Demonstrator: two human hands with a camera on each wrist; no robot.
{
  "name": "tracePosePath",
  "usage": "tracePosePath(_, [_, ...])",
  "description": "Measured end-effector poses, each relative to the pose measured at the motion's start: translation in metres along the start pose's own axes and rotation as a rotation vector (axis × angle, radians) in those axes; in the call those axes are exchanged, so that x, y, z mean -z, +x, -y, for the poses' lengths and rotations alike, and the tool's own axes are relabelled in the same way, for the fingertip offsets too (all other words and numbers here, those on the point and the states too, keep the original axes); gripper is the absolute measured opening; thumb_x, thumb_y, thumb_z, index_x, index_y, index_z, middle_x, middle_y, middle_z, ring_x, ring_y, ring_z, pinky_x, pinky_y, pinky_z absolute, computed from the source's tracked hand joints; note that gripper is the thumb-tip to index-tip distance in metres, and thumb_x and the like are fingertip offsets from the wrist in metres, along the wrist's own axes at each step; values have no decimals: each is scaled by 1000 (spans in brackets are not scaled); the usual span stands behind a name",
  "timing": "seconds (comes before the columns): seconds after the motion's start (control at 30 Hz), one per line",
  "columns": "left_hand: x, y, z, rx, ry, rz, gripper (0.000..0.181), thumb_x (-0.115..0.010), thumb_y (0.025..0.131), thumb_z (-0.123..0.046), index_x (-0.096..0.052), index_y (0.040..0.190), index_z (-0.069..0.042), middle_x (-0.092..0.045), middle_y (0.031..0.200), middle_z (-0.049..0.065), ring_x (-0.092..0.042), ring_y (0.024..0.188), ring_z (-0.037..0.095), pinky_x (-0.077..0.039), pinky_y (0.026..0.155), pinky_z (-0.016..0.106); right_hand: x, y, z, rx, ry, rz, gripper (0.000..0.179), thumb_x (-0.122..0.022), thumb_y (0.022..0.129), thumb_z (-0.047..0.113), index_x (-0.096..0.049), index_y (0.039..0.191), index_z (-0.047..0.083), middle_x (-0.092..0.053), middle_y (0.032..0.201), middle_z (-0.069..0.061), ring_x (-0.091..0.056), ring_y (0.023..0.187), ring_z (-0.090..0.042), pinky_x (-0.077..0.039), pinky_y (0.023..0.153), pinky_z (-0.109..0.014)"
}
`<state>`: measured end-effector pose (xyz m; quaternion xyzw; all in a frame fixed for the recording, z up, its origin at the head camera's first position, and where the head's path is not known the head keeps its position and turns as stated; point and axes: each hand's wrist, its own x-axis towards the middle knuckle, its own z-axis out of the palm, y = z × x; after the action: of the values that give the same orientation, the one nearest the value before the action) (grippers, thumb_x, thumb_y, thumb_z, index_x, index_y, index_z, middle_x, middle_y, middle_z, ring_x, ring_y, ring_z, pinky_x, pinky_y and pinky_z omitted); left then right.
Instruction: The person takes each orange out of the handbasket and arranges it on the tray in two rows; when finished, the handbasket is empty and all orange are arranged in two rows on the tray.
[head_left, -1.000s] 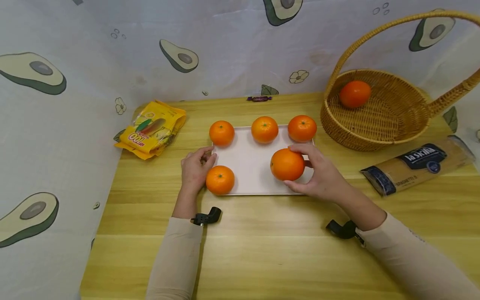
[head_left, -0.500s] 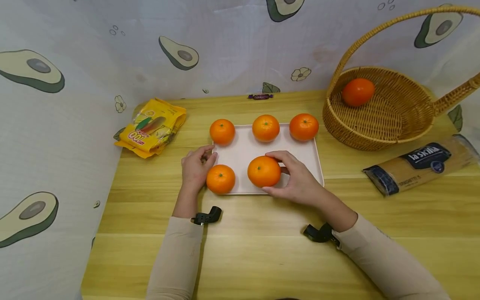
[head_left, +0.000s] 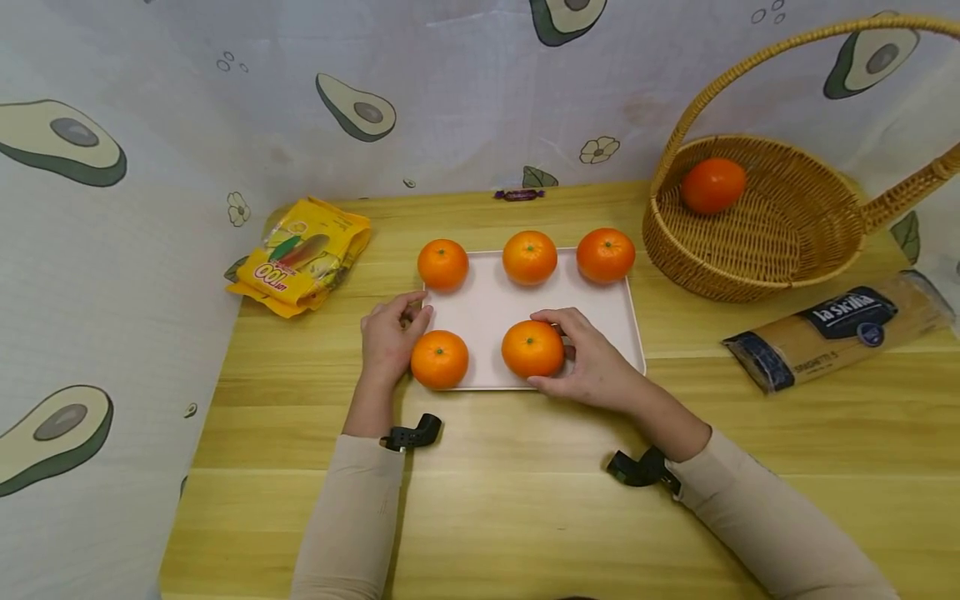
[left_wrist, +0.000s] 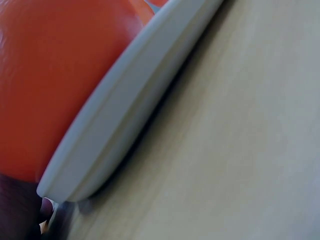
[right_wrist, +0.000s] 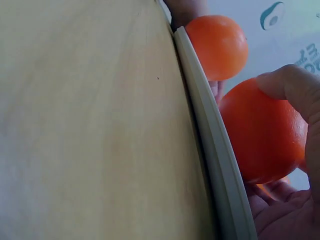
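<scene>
A white rectangular tray (head_left: pixel 480 312) lies on the wooden table. My right hand (head_left: pixel 592 358) holds an orange (head_left: pixel 532 349) at the tray's front middle, thumb on the near side and fingers around the far side. The right wrist view shows this orange (right_wrist: pixel 265 132) low, just behind the tray's front wall. My left hand (head_left: pixel 390 337) grips the tray's left edge. Beside it, another orange (head_left: pixel 439 360) sits in the front left corner. Along the back edge are three more: a left orange (head_left: pixel 442 265), a middle orange (head_left: pixel 529 257) and a redder right one (head_left: pixel 605 256).
A wicker basket (head_left: pixel 720 275) with a tall handle stands at the back right, one red-orange fruit (head_left: pixel 713 186) inside. A spaghetti pack (head_left: pixel 836 329) lies in front of it. A yellow snack bag (head_left: pixel 303 257) is at the back left; a purple-wrapped candy (head_left: pixel 519 195) lies behind the tray.
My right hand has carried the orange leftward over the tray and lowered it to the front middle, turning its stem end up. My left hand has stayed at the tray's left edge.
</scene>
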<state>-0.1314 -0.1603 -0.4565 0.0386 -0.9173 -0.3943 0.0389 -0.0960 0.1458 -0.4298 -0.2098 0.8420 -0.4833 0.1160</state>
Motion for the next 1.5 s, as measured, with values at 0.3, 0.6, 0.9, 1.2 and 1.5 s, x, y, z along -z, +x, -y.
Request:
tracePosePath(0.3, [1, -1, 0, -2, -7, -3, 34, -68, 99, -31, -71, 129, -16, -72, 95, 8, -52, 87, 25, -28, 93, 42, -3, 0, -3, -4, 32, 12, 79, -93, 73, 17, -48, 138, 12, -51, 137, -9, -58, 124, -27, -49, 107, -45])
tracePosePath(0.6, [1, -2, 0, -3, -16, -5, 34, -68, 98, -31, -71, 129, -15, -72, 94, 8, -52, 87, 25, -28, 94, 43, -3, -1, -3, -22, 30, 47, 81, -93, 72, 16, -45, 137, 13, -50, 138, -9, -59, 124, -27, -48, 109, -45])
tracePosePath(0.9, [2, -3, 1, -10, -11, -9, 33, -68, 99, -30, -71, 128, -15, -72, 94, 8, -52, 86, 25, -28, 94, 43, -3, -1, -3, -3, -26, 53, 84, -94, 72, 19, -45, 139, 12, -51, 138, -7, -56, 125, -25, -47, 110, -46])
tracePosePath(1.2, [1, -1, 1, -8, -3, -11, 33, -68, 99, -29, -71, 128, -15, -72, 94, 8, -51, 85, 25, -28, 93, 42, -2, -1, -2, 2, -22, 56, 86, -94, 72, 21, -44, 141, 13, -50, 141, -7, -55, 126, -26, -46, 111, -48])
tracePosePath(1.5, [1, -1, -1, -19, -9, -13, 32, -68, 99, -29, -72, 127, -15, -72, 93, 8, -51, 86, 25, -28, 94, 44, -1, -1, -3, 6, -20, 57, 88, -93, 73, 22, -43, 144, 11, -49, 141, -6, -55, 127, -26, -45, 111, -49])
